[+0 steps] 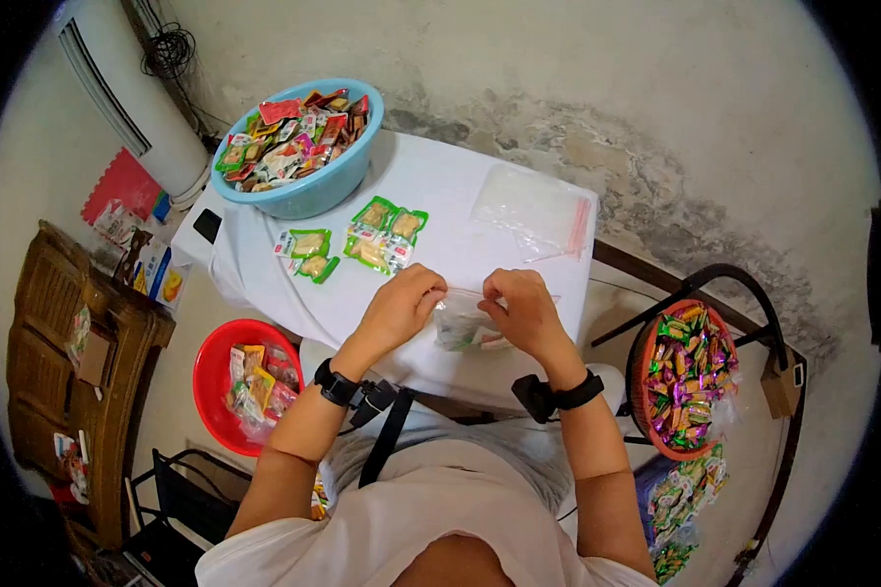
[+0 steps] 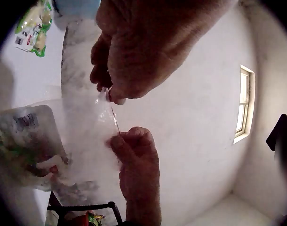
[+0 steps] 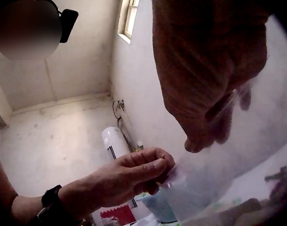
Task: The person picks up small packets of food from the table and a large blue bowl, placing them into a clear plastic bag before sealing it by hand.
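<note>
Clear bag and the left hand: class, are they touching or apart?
Touching. The left wrist view shows the left hand pinching the top edge of the clear bag between thumb and fingers.

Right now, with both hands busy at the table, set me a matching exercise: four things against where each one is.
Things:
1. blue basin
2. red basin
3. filled clear bag
4. empty bags

Places:
A. pinched between the left hand and the right hand
B. far left corner of the table
C. below table level, on the person's left
D. lying flat at the table's far right

Pairs: 1-B, 2-C, 3-A, 4-D
</note>
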`<state>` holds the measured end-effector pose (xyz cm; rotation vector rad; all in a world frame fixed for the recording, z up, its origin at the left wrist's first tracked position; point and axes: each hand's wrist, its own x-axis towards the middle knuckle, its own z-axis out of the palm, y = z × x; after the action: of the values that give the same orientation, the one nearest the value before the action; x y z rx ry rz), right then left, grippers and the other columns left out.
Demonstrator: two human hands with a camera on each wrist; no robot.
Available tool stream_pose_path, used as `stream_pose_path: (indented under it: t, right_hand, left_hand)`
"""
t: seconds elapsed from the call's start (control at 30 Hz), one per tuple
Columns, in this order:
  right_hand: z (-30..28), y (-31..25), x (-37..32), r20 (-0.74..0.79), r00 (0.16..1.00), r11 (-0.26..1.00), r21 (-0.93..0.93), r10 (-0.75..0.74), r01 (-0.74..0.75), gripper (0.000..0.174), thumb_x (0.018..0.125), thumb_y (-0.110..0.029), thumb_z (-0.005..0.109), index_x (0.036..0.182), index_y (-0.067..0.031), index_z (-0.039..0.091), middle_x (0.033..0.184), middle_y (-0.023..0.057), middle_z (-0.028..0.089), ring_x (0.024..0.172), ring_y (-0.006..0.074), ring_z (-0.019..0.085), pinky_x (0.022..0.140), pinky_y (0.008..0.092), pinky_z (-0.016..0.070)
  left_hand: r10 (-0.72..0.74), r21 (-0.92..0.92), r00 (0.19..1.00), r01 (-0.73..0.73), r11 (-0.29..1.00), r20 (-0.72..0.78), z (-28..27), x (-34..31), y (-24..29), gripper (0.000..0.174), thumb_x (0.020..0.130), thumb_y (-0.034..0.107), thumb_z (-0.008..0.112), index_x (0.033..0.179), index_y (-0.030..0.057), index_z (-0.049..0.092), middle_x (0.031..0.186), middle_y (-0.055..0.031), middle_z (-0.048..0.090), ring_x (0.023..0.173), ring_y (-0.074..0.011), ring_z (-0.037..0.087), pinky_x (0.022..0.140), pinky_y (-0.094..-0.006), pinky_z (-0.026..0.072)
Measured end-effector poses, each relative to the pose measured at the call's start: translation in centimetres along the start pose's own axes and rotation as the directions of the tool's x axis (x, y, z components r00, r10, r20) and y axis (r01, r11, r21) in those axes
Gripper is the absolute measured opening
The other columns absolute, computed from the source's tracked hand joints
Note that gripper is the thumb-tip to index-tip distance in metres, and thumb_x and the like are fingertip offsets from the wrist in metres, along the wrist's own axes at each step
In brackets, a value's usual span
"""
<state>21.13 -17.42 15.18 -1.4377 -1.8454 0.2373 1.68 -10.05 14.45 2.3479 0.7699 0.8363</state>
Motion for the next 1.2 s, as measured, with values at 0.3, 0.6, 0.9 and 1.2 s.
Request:
stream_pose_path:
  t: [0.3,0.6,0.9,1.2]
  right_hand:
    - [-0.2,0.6,-0.6,0.033,0.998,0.997,-0.045,-0.061,0.063,0.018,0.067,-0.012,0.069,0.074,-0.0089,0.053,0.068,0.0065,0.055,0.068,0.0268,0.054,0.067,0.0384,0.0386]
    - [-1.1,1.0,-0.9,0.113,0.991,0.986,-0.142,-0.068,0.084,0.015,0.068,-0.017,0.068,0.073,-0.01,0.057,0.07,0.0069,0.055,0.072,0.0269,0.054,0.067,0.0382,0.0395]
    - [-0.4,0.8,-0.3,0.039,0.991,0.991,0.035,-0.13,0.129,0.007,0.067,-0.006,0.065,0.072,-0.007,0.061,0.069,0.0069,0.057,0.066,0.0255,0.056,0.061,0.0363,0.0432]
    - [-0.7,0.8,-0.2,0.036,0.996,0.99,0.123,-0.078,0.073,0.008,0.067,-0.002,0.065,0.072,-0.0067,0.06,0.069,0.0086,0.056,0.061,0.0277,0.055,0.055,0.0365,0.0439]
  left_hand:
    - [-0.023,-0.084,1.0,0.022,0.996,-0.006,-0.2,-0.3,0.3,0.007,0.079,0.003,0.055,0.085,0.0037,0.058,0.08,-0.0113,0.056,0.075,-0.0292,0.055,0.066,-0.0338,0.0442]
    - [0.022,-0.18,0.995,-0.04,0.983,-0.101,0.5,-1.3,-1.0,0.009,0.078,-0.002,0.054,0.085,0.0019,0.058,0.08,-0.0106,0.056,0.075,-0.0263,0.055,0.066,-0.0311,0.0445]
    - [0.134,-0.13,0.989,-0.125,0.984,0.064,-0.4,0.1,0.7,0.014,0.075,0.008,0.062,0.089,0.0038,0.06,0.091,-0.009,0.054,0.089,-0.0255,0.052,0.076,-0.0324,0.0429]
    - [-0.023,-0.108,0.973,0.049,0.993,0.229,0.2,0.5,-0.5,0.019,0.076,0.019,0.065,0.085,0.0036,0.059,0.087,-0.0116,0.056,0.083,-0.0271,0.055,0.073,-0.0333,0.0443]
